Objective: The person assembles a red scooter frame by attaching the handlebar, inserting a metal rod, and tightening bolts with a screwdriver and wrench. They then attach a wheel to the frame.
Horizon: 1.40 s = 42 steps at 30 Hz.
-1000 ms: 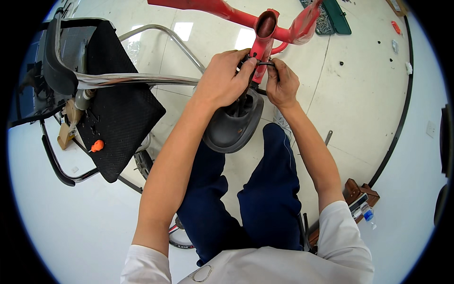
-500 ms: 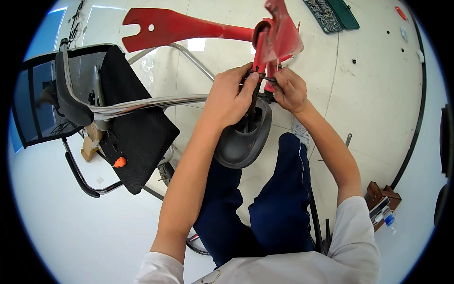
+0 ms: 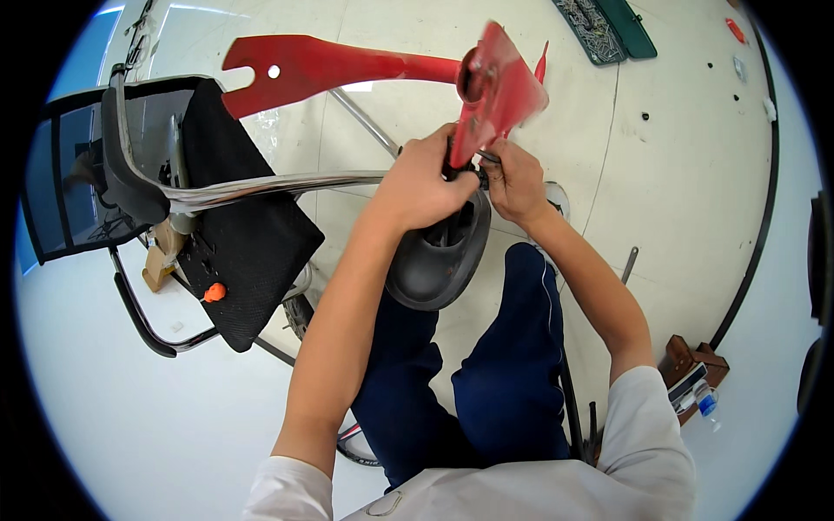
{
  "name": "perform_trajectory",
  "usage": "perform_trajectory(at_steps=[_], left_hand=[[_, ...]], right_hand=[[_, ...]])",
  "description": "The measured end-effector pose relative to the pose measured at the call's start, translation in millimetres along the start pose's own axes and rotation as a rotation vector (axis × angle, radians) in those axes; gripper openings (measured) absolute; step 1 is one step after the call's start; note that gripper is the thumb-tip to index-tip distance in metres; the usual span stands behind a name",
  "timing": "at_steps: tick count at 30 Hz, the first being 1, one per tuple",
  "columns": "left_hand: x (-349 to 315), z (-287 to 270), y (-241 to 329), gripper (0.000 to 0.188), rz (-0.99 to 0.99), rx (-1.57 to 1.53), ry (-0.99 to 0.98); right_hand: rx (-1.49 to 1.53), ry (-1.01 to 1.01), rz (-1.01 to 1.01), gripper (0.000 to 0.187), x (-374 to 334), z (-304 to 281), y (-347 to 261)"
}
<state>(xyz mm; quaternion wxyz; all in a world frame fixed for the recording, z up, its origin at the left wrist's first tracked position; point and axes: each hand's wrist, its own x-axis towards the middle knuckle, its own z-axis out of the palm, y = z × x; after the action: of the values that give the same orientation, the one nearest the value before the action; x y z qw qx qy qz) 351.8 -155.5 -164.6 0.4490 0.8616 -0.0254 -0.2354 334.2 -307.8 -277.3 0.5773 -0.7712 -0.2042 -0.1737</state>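
A red bicycle frame [image 3: 504, 91], upside down, stands before me with its flat, slotted arm [image 3: 300, 76] reaching left. Below it is a black bicycle saddle [image 3: 441, 273], upside down above my thighs. My left hand [image 3: 424, 187] is wrapped round the join between frame and saddle, its fingertips partly hidden behind the red metal. On the other side of that join my right hand [image 3: 517, 184] pinches a thin dark bar-like tool [image 3: 489, 156]; its exact kind is hidden by the fingers.
A chrome-armed office chair with a black seat [image 3: 252, 260] lies tipped at left, an orange object [image 3: 215, 293] on it. A green case of metal bits [image 3: 595, 30] lies far ahead. At right are a brown wooden box [image 3: 686, 365] and a water bottle [image 3: 708, 404].
The red frame has turned and its nearer part has come down toward the saddle. My right hand has shifted left and slightly down, closer to my left hand.
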Motion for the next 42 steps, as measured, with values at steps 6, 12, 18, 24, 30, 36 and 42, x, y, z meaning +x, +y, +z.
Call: perform_trajectory(at_steps=[6,12,18,24,30,36,42], left_hand=[[8.4,0.8,-0.3,0.042,-0.098,0.114,-0.059],[9.1,0.2,-2.0,0.042,0.022,0.153,-0.016],[9.8,1.3,-1.9,0.039,0.034,0.171,-0.001],[7.4,-2.0,7.5,0.039,-0.006,0.203,-0.049],[5.9,-1.0,3.4,0.042,0.005,0.179,-0.05],[0.5,-2.5,5.0,0.053,0.106,0.154,0.106],[0.4,2.8,-2.2,0.014,0.437,0.309,0.381]], right_hand=[[-0.177,-0.038,0.034,0.016,2.0,-2.4,-1.1],[-0.143,-0.108,0.172,0.016,4.6,-6.3,-8.3],[-0.066,-0.155,0.483,0.024,14.5,-12.8,-42.8],[-0.043,-0.152,0.654,0.034,19.9,-13.3,-64.9],[-0.052,-0.099,0.698,0.046,18.5,-7.3,-73.8],[0.514,-0.117,1.059,0.029,14.1,-28.0,-69.1],[0.317,0.013,0.812,0.025,-3.3,-23.9,-73.1]])
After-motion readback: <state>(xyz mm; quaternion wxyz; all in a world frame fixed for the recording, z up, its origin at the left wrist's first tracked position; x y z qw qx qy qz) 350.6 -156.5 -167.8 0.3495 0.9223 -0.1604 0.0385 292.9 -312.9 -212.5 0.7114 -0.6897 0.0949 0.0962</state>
